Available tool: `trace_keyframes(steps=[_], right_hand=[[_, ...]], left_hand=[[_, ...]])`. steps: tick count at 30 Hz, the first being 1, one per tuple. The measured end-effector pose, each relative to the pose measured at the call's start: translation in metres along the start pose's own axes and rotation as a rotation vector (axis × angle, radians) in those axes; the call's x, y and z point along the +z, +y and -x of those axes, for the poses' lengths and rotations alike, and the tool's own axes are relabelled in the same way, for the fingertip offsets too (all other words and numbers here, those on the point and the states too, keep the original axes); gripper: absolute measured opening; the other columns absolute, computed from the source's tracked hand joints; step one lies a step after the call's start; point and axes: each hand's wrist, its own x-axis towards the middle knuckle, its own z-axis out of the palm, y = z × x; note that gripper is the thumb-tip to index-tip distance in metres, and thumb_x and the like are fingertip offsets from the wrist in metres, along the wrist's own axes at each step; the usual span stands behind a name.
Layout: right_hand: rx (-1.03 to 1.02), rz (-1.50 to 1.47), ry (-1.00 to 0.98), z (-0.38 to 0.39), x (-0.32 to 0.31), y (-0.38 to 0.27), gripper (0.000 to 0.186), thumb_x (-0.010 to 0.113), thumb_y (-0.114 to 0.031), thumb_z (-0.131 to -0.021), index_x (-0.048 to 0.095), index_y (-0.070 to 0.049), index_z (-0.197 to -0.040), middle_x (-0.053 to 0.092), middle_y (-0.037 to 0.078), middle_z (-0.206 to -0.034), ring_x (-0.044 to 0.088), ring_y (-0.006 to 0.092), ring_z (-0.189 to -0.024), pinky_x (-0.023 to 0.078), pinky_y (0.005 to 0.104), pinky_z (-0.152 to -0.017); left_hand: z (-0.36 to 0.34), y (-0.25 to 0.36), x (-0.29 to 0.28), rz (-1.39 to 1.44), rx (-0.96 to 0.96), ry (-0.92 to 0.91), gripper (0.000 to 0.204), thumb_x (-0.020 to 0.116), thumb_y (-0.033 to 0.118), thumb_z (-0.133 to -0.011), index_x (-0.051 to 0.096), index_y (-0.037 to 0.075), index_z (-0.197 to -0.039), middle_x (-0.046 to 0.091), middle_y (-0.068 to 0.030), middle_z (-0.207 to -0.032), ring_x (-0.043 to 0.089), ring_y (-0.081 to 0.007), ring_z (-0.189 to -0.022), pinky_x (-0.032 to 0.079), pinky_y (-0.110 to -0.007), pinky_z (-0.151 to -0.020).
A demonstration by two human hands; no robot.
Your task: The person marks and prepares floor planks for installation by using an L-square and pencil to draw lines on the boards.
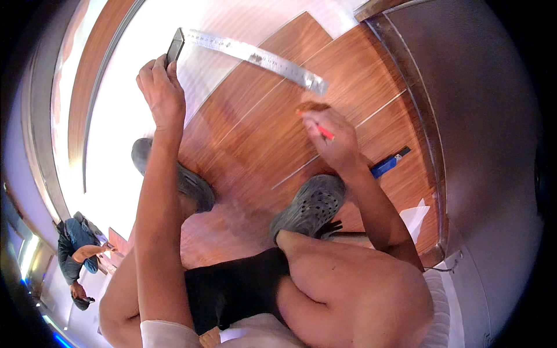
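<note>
Metal ruler [264, 61] over wood-grain planks [249, 124]

Ruler flat, narrow, silvery, dark-smudged; planks reddish. The ruler's long axis slants from beside the black bar [174, 47], pinched in the left hand [161, 95], toward the right hand [336, 138], whose fingers grip a blurred red pencil [325, 133]. Whether bar and ruler join, I cannot tell.

On the floor [243, 156], the cutter [390, 165] is placed to the right of the right hand [339, 142]. In this hand the pen [325, 132] is held, in the left hand [161, 95] the block [176, 43]. Before both hands, right of the block, the ruler [255, 58] is seen.
</note>
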Motion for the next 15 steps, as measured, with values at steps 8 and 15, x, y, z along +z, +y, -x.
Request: trace_keyframes(steps=[8, 15], right_hand=[[0.312, -0.263, 0.196, 0.071, -0.018, 0.002, 0.026, 0.061, -0.022, -0.108, 0.07, 0.002, -0.107, 0.072, 0.015, -0.096, 0.071, 0.0308, -0.096, 0.055, 0.0424, -0.093], [0.594, -0.388, -0.268, 0.068, -0.037, -0.044, 0.032, 0.069, -0.026, -0.102, 0.07, -0.001, -0.122, 0.075, 0.018, -0.112, 0.072, 0.0331, -0.109, 0.056, 0.0407, -0.096]], left_hand=[[-0.013, 0.019, -0.006, 0.195, 0.394, -0.176, 0.035, 0.073, 0.006, -0.095, 0.065, 0.001, -0.129, 0.062, -0.0179, -0.121, 0.058, -0.0367, -0.111, 0.049, -0.049, -0.099], [0.016, 0.063, -0.013, 0.277, 0.416, -0.301, 0.045, 0.075, 0.002, -0.092, 0.062, 0.002, -0.134, 0.061, -0.0189, -0.124, 0.057, -0.0397, -0.115, 0.05, -0.048, -0.1]])
